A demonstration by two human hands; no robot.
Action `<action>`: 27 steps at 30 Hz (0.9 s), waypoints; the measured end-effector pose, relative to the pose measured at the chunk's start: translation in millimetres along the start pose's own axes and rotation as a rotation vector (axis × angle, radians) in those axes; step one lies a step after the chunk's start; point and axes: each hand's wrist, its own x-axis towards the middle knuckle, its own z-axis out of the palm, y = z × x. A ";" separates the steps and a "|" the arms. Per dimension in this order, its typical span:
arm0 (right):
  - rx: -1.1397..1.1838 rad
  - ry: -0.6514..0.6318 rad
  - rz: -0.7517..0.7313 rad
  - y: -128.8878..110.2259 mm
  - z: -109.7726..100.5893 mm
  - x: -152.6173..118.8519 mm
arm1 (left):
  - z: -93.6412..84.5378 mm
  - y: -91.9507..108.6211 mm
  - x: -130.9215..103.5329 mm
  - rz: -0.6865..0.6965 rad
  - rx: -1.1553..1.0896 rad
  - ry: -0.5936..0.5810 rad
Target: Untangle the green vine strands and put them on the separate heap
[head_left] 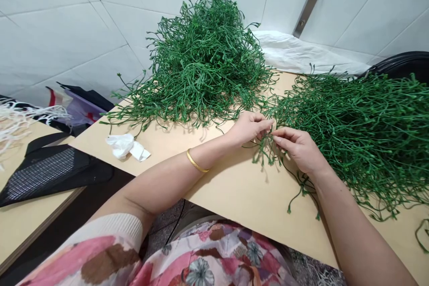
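Both of my hands meet over the middle of the board, pinching a small bunch of green artificial plant stems (265, 149). My left hand (250, 128) has its thumb and fingers closed on the bunch from the left. From the right, my right hand (298, 146) pinches the same stems with thumb and forefinger. A tall heap of green stems (208, 58) rises behind my left hand. Another wide pile of green stems (365, 129) spreads to the right, beside my right hand. Several loose stems (303, 185) lie below my right hand.
Crumpled white tissue (124, 145) lies on the pale wooden table (214, 178). White cloth or plastic (301, 51) lies along the tiled wall. At left, a black mesh bag (43, 172) and white strands (23, 120) rest on another surface. A black rounded object (405, 62) stands at far right.
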 end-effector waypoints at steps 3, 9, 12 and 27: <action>-0.126 0.097 -0.079 2.4 -1.2 1.1 | 1.5 -2.3 0.1 -0.115 -0.072 -0.114; -0.203 0.127 -0.148 1.5 0.1 0.9 | 6.1 -8.5 1.9 -0.172 -0.298 -0.112; -0.233 0.156 -0.176 -0.7 1.7 -0.5 | 6.7 -7.5 1.9 -0.271 -0.456 -0.151; -0.285 0.118 -0.191 2.2 3.8 0.4 | 5.7 -11.1 3.0 -0.189 -0.239 -0.075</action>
